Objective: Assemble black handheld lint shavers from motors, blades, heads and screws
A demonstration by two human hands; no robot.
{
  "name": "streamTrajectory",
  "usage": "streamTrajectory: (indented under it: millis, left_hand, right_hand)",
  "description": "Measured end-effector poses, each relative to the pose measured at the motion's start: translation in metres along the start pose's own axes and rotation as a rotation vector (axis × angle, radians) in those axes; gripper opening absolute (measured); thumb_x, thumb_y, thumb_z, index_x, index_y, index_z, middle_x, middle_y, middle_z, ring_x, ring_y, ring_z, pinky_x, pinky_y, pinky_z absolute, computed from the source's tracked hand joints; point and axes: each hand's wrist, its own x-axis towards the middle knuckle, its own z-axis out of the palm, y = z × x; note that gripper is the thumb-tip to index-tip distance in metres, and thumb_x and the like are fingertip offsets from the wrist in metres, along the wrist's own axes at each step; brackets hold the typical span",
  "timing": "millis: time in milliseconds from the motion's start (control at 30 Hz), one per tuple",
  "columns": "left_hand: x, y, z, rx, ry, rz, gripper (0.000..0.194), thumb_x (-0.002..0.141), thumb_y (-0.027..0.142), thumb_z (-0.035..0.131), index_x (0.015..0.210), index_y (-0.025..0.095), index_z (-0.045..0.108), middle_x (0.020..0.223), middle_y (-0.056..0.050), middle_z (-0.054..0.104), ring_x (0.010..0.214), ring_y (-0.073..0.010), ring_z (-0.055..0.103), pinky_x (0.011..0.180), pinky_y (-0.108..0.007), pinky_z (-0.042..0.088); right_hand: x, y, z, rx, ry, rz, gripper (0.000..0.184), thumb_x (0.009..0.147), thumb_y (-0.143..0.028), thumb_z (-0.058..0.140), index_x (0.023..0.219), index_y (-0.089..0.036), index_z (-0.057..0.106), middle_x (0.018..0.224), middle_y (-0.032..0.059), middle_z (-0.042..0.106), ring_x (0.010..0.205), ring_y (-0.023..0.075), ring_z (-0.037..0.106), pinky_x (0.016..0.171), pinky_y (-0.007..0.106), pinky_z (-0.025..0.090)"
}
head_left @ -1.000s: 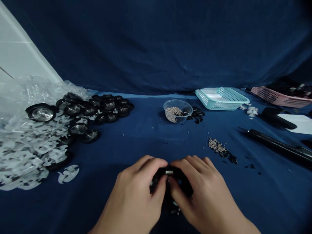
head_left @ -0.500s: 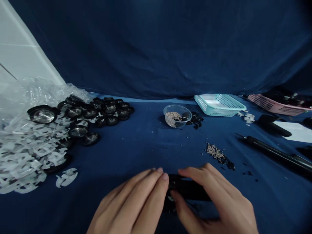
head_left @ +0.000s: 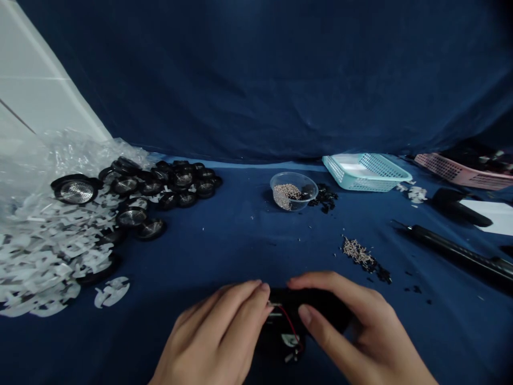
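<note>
Low in the middle of the view is a black plastic housing (head_left: 323, 305) with a thin red wire (head_left: 292, 322) and small metal parts on it. My left hand (head_left: 220, 334) closes over its left side with the fingers together, hiding that part. My right hand (head_left: 352, 321) grips the right side, index finger along the far edge and thumb on the near face. The underside of the housing is hidden in shadow and by the hands.
To the left lie white plastic pieces (head_left: 44, 246) and round black parts with metal mesh (head_left: 132, 216). A clear bowl of screws (head_left: 286, 195), a loose screw pile (head_left: 356, 251), a turquoise basket (head_left: 372, 182), a pink basket (head_left: 460, 171) and a black electric screwdriver (head_left: 457, 251) are ahead and right.
The housing has turned in my hands, so the red wire and metal parts now show. My right thumb has shifted up and right. The view has moved slightly.
</note>
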Motion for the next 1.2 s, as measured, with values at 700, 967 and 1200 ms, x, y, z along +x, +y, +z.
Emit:
streamTrajectory:
  millis: [700, 967, 1200]
  left_hand:
    - [0.024, -0.001, -0.002, -0.224, -0.264, -0.117, 0.024, 0.089, 0.01, 0.048, 0.103, 0.022, 0.063, 0.089, -0.001, 0.07, 0.068, -0.0135, 0.067, 0.068, -0.027, 0.059]
    - [0.028, 0.001, -0.004, -0.352, -0.213, -0.262, 0.026, 0.086, 0.011, 0.052, 0.101, 0.029, 0.063, 0.088, 0.005, 0.071, 0.069, -0.012, 0.067, 0.064, -0.023, 0.055]
    - [0.024, 0.002, -0.002, -0.295, -0.157, -0.233, 0.023, 0.084, 0.012, 0.055, 0.1, 0.027, 0.062, 0.085, 0.004, 0.071, 0.069, -0.0132, 0.067, 0.062, -0.024, 0.055]
  right_hand:
    - [0.008, 0.006, 0.007, 0.434, -0.049, 0.455, 0.018, 0.085, -0.037, 0.066, 0.098, -0.025, 0.07, 0.092, 0.0011, 0.072, 0.083, 0.0129, 0.068, 0.071, 0.02, 0.053]
    - [0.005, 0.009, 0.007, 0.468, -0.058, 0.532, 0.023, 0.083, -0.044, 0.066, 0.092, -0.023, 0.071, 0.084, 0.0026, 0.071, 0.071, 0.0127, 0.064, 0.059, 0.019, 0.049]
    - [0.007, 0.007, 0.009, 0.44, -0.038, 0.619, 0.027, 0.079, -0.048, 0.069, 0.091, -0.023, 0.072, 0.085, 0.0028, 0.071, 0.074, 0.0135, 0.063, 0.058, 0.018, 0.047]
